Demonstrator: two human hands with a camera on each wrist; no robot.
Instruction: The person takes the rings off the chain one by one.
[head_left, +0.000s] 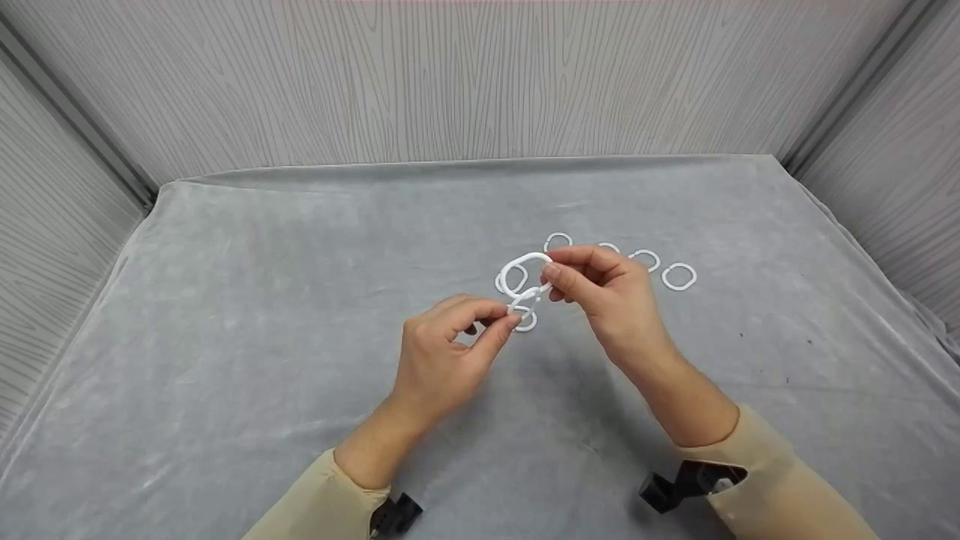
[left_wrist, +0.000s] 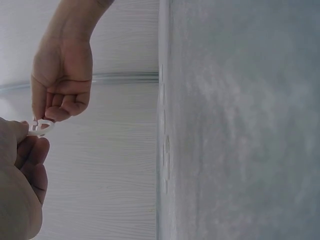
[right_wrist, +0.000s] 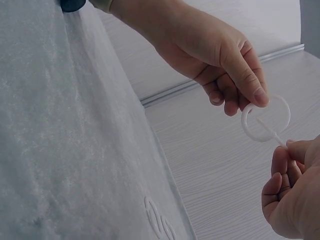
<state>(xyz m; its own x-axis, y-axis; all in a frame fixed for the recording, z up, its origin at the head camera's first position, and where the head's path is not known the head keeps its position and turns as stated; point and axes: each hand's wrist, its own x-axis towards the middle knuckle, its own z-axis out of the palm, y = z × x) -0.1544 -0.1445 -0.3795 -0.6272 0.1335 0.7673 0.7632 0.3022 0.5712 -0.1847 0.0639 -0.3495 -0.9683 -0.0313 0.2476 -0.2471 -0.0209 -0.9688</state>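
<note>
Both hands are raised over the grey cloth, close together. My right hand (head_left: 615,296) pinches a white plastic ring (head_left: 517,262) at its right side, between thumb and fingertips. A second white ring (right_wrist: 245,120) is pinched between the thumb and index finger of my left hand (head_left: 446,349). In the right wrist view, the two held rings cross, with part of the right hand's ring inside the loop of the other. Small breaks show in the outlines of some rings.
Loose white rings lie on the grey cloth (head_left: 300,300): one (head_left: 525,322) below the held pair, another (head_left: 504,283) behind it, and several to the right, such as the rightmost ring (head_left: 679,289). Pale wood-grain panels (head_left: 465,82) enclose the back and sides.
</note>
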